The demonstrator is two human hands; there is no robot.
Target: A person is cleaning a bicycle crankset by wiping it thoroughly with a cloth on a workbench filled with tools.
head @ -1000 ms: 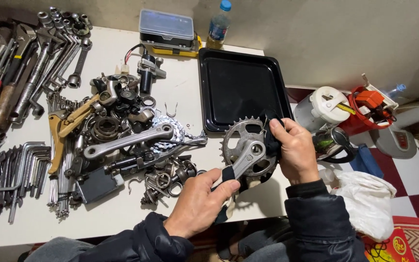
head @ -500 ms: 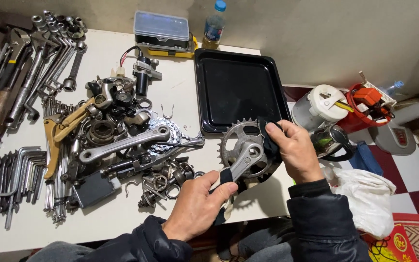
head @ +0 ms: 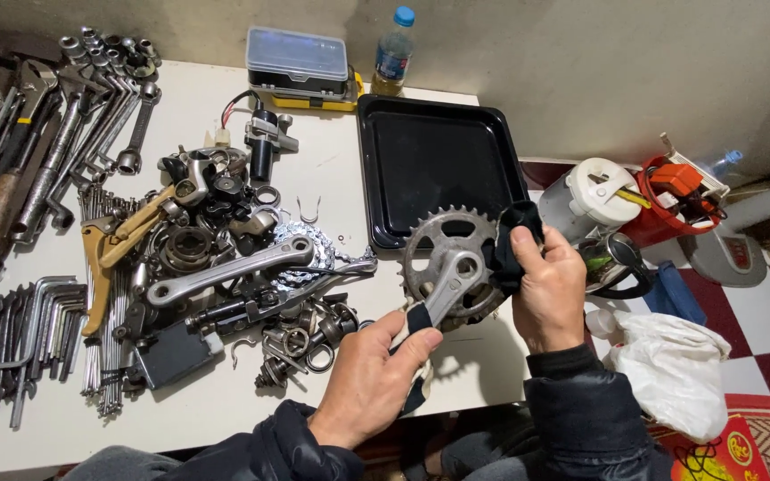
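We have a single view, from a camera worn on the head, looking steeply down and forward over the white worktop point(head: 225, 392) toward the wall. It sits close: both forearms enter from the bottom edge. The left grip point(head: 372, 379) lies low at centre, the right grip point(head: 547, 287) just beyond and to its right. Floor shows right of the right grip.

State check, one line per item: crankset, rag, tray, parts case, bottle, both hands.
Crankset: lifted off the table, held at both ends.
Dark rag: pressed on the chainring rim.
Black tray: empty, flat on the table.
Parts case: lid closed.
Bottle: upright, capped.
Left hand: closed on the crank arm end.
Right hand: closed on the rag.
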